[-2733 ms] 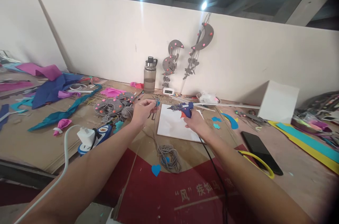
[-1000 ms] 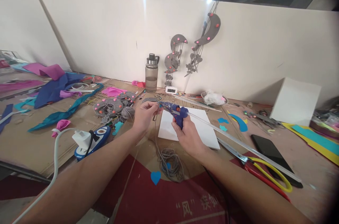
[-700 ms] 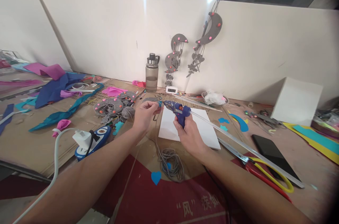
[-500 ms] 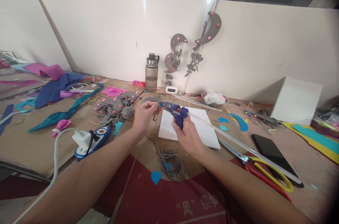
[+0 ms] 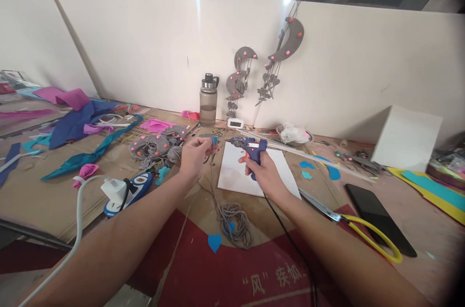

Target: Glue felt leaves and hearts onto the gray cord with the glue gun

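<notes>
My right hand point(image 5: 264, 171) is wrapped round the handle of a blue hot glue gun point(image 5: 250, 145), a long clear glue stick point(image 5: 312, 156) jutting from its back. The nozzle points left, a short gap from my left hand point(image 5: 196, 154). Between the left thumb and fingers is pinched a small blue felt piece point(image 5: 214, 140), its shape mostly hidden. Grey yarn runs down from near that hand to a loose coil point(image 5: 235, 224) on the cardboard. Beside the coil lies a blue heart point(image 5: 214, 242). Under the glue gun is a white board point(image 5: 232, 171).
Scissors point(image 5: 370, 234) and a black phone point(image 5: 379, 220) lie at right. A power strip point(image 5: 140, 188) with a white plug sits left, near grey crescent pieces point(image 5: 152, 147). A water bottle point(image 5: 208, 103) and small clock point(image 5: 235, 123) stand before the white wall point(image 5: 138, 45).
My right hand has drawn the glue gun to the right, away from the left fingers, turning it more level. The blue piece in my left hand shows more now.
</notes>
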Motion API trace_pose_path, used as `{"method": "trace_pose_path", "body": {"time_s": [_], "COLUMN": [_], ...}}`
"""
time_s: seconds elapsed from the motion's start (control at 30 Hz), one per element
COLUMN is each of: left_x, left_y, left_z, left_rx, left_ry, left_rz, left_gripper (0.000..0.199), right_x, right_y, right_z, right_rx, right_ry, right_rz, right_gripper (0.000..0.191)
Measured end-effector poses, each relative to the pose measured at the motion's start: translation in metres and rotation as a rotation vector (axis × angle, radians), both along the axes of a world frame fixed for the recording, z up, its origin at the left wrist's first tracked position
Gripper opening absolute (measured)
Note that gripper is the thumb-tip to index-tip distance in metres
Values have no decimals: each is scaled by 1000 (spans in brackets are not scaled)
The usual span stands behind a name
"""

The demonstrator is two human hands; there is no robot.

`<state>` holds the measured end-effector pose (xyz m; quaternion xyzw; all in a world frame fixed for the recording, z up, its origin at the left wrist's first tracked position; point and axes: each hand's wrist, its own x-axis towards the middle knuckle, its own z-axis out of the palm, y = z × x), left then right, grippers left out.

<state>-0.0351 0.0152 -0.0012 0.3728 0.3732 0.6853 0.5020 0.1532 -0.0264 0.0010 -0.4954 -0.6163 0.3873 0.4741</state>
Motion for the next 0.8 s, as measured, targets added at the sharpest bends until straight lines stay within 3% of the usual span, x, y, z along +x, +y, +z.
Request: {"method": "trace_pose_path", "body": {"time_s": [0.13, 0.27, 0.33, 0.4, 0.5, 0.57, 0.7, 0.8], "left_x": [0, 6, 8, 11, 12, 12, 10, 8], "left_y": [2, -1, -4, -8, -16, -21, -25, -25], "left_z": [-3, -7, -6, -4, 2, 5, 8, 8], "left_rx": [36, 77, 96, 115, 174, 247, 393, 415], "left_ry": [62, 156, 209, 276, 489, 681, 929, 958], "left_rz": [11, -12, -22, -15, 72, 161, 288, 314], "left_gripper": [19, 20, 20, 19, 14, 11, 7, 6], "right_x": [23, 39, 43, 42, 30, 14, -22, -39], "right_y": [19, 28, 28, 27, 20, 13, 2, -1], "right_z": [7, 7, 5, 3, 3, 5, 11, 14], "right_rx": [-152, -204, -156, -9, 263, 289, 34, -155], "right_ry": [-507, -880, -972, -975, -712, -410, 216, 454], "right_rz": [-124, -138, -179, -272, -313, -197, 57, 166], "right_gripper": [16, 29, 33, 28, 13, 12, 32, 40]}}
